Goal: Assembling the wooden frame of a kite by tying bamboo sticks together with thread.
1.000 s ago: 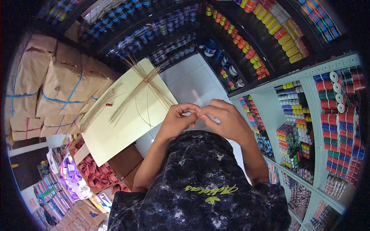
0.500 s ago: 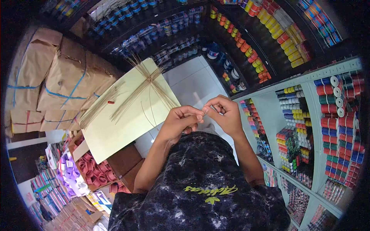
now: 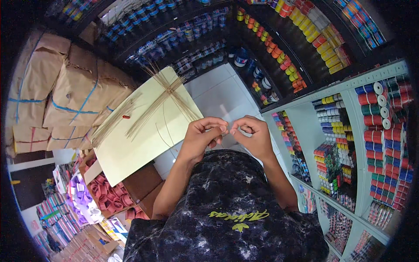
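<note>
My left hand [image 3: 204,136] and my right hand [image 3: 252,134] are raised in front of my dark patterned shirt, with a small gap between their fingertips. Thumb and forefinger are pinched together on the left hand, its other fingers curled. The right hand has its thumb against its bent fingers in the same way. Anything in either pinch is too small or hidden to name. Two thin curved strands [image 3: 165,118] show beside my left wrist; whether that hand holds them is hidden. A bundle of thin, straw-coloured sticks [image 3: 169,90] lies crossed on a pale yellow board [image 3: 131,159].
More thin sticks [image 3: 111,120] and a small red piece [image 3: 126,117] lie on the board. Paper-wrapped parcels [image 3: 72,94] are stacked at left, above a box of pink ribbon rolls [image 3: 111,196]. Shelves of coloured spools [image 3: 379,144] stand at right.
My fingertips, which met half a second ago, have drawn slightly apart. The two curved strands by the left wrist have shifted and changed their bend.
</note>
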Demonstrator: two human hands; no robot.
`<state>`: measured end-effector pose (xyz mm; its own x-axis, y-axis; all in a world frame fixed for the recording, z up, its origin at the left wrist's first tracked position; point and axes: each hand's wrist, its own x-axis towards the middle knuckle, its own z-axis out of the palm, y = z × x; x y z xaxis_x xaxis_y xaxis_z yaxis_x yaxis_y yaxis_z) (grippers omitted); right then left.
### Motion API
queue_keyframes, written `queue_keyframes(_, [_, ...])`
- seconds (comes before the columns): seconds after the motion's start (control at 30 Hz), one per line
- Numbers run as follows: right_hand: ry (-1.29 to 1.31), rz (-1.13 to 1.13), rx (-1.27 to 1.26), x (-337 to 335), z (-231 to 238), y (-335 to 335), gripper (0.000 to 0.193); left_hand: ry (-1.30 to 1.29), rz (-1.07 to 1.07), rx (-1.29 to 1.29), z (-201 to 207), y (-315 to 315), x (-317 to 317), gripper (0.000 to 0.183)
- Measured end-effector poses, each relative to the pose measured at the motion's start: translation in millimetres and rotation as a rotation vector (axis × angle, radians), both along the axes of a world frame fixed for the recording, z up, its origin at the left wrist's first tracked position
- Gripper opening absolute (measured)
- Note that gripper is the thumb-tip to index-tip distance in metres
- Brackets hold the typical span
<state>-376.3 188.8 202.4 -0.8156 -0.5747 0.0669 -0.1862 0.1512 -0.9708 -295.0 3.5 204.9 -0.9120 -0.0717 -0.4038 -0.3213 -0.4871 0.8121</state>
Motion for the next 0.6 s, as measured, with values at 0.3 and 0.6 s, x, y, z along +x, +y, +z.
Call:
queue_keyframes(0.3, [0.553, 0.299, 0.195, -17, 53, -3, 0.011, 0.040, -0.064, -0.113, 2, 3, 6, 0.016])
queue_keyframes(0.6, [0.210, 0.243, 0.088, -29, 39, -6, 0.012, 0.011, -0.050, 0.011, 11, 4, 14, 0.013])
